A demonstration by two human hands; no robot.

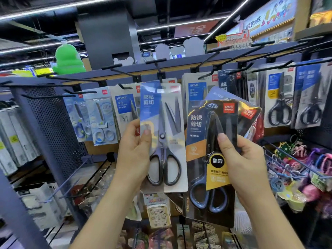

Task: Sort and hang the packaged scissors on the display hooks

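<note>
At frame centre the left hand [134,151] grips the edge of a white-and-blue scissors pack [163,123], thumb on its front; beside it the right hand [242,159] pinches a fanned bundle of dark scissors packs [199,123]. The white pack's top reaches a black display hook [156,61]; threaded or not, I cannot tell. Behind, hanging scissors packs [280,99] line the hook row, with a green plush toy [69,58] at upper left.
</note>
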